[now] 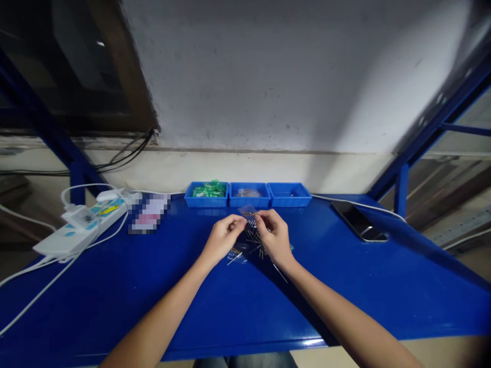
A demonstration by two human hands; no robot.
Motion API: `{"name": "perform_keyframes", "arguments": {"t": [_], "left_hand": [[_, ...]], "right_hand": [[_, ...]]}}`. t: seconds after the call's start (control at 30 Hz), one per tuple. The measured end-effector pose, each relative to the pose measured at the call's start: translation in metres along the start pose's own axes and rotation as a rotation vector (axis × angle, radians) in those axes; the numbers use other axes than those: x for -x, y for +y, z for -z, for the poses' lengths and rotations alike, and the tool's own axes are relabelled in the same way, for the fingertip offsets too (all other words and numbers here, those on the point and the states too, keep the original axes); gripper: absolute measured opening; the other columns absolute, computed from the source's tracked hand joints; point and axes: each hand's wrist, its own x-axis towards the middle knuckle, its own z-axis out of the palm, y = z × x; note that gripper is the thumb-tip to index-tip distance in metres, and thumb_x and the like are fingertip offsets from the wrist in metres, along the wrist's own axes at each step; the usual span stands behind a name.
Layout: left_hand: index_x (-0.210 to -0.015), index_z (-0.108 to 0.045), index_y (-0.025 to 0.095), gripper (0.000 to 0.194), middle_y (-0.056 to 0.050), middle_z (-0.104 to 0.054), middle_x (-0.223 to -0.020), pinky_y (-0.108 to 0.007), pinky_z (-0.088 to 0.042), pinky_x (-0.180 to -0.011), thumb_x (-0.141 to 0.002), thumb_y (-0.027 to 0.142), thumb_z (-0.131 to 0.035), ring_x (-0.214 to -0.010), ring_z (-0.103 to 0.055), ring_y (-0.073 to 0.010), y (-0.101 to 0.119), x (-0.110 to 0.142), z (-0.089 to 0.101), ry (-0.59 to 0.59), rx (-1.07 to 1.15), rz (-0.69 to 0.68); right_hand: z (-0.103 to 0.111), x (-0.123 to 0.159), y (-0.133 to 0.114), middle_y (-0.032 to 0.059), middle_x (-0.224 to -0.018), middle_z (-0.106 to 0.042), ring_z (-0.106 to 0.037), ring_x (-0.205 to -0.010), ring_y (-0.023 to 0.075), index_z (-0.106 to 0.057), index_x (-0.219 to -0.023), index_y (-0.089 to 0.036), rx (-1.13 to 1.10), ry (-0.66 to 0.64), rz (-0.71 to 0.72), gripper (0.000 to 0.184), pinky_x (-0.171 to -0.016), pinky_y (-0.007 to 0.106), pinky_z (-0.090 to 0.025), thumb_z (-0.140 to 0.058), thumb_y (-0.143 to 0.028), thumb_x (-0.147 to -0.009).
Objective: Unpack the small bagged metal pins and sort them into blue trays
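A small clear plastic bag (247, 210) stands up between my hands, with something thin and brownish in it. My left hand (224, 236) is closed in a pinch at the bag's left side. On the other side my right hand (275, 235) pinches it with thumb and forefinger. Below the fingers lies a loose pile of thin metal rods (253, 235), partly covered by my right hand. Under my left wrist, another clear bag (240, 253) lies flat with a thin metal piece on it. One more thin rod (281, 273) lies beside my right wrist.
Along the wall stand three blue bins: one with green packets (209, 189), one with clear bags (248, 193), and a right bin (289, 195) with little visible inside. A phone (358, 221) lies at right. A power strip (80, 230) with white cables lies at left, near a blurred-out item (149, 213).
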Motion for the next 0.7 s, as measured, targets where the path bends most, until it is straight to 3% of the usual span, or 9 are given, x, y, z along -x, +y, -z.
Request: {"name": "perform_keyframes", "arguments": {"t": [0.1, 0.2, 0.33, 0.43, 0.57, 0.7], "left_hand": [[-0.09, -0.063, 0.011, 0.044, -0.005, -0.06, -0.071, -0.021, -0.037, -0.05, -0.084, 0.051, -0.046, -0.058, -0.052, -0.0104, -0.005, -0.003, 0.001, 0.058, 0.373, 0.211], [-0.09, -0.063, 0.012, 0.032, -0.002, -0.061, -0.07, -0.021, -0.04, -0.055, -0.074, 0.04, -0.064, -0.06, -0.054, -0.0097, -0.007, -0.005, 0.002, 0.074, 0.465, 0.215], [-0.096, -0.062, 0.015, 0.027, -0.003, -0.064, -0.081, -0.025, -0.047, -0.07, -0.074, 0.03, -0.065, -0.074, -0.06, -0.0137, -0.008, -0.006, 0.003, 0.167, 0.235, 0.054], [-0.1, -0.063, 0.018, 0.022, -0.004, -0.064, -0.089, -0.028, -0.048, -0.078, -0.081, 0.027, -0.056, -0.083, -0.061, -0.0158, -0.006, -0.003, 0.003, 0.209, -0.012, -0.089], [-0.087, -0.067, 0.022, 0.02, -0.005, -0.064, -0.088, -0.031, -0.046, -0.08, -0.087, 0.02, -0.047, -0.086, -0.059, -0.0171, -0.005, 0.007, -0.001, 0.139, -0.333, -0.298], [-0.087, -0.069, 0.027, 0.026, -0.005, -0.063, -0.092, -0.036, -0.044, -0.083, -0.087, 0.017, -0.045, -0.092, -0.055, -0.0196, -0.005, 0.013, -0.007, 0.086, -0.527, -0.371]], "right_hand": [[0.002, 0.003, -0.002, 0.0033, -0.078, -0.056, -0.052, -0.067, 0.0133, -0.063, -0.083, -0.019, 0.15, -0.055, 0.216, 0.015, -0.064, 0.027, -0.044, -0.049, -0.025, -0.085], [0.002, 0.005, 0.001, 0.0046, -0.084, -0.054, -0.054, -0.073, 0.014, -0.064, -0.089, -0.019, 0.202, -0.132, 0.31, 0.018, -0.068, 0.027, -0.046, -0.046, -0.018, -0.084], [0.001, 0.004, 0.006, 0.0073, -0.092, -0.051, -0.055, -0.084, 0.017, -0.065, -0.094, -0.018, 0.265, -0.157, 0.253, 0.024, -0.075, 0.03, -0.047, -0.045, -0.015, -0.082], [0.0, 0.002, 0.005, 0.0091, -0.097, -0.052, -0.053, -0.094, 0.0207, -0.067, -0.093, -0.017, 0.309, -0.162, 0.152, 0.021, -0.084, 0.035, -0.044, -0.049, -0.024, -0.084], [0.002, -0.001, -0.002, 0.0038, -0.077, -0.054, -0.054, -0.074, 0.0163, -0.064, -0.073, -0.018, 0.213, -0.219, -0.065, 0.031, -0.068, 0.029, -0.044, -0.045, -0.037, -0.089], [0.003, -0.001, 0.0, 0.0012, -0.066, -0.053, -0.051, -0.061, 0.014, -0.063, -0.067, -0.018, 0.094, -0.204, -0.195, 0.033, -0.057, 0.026, -0.04, -0.049, -0.041, -0.087]]}}
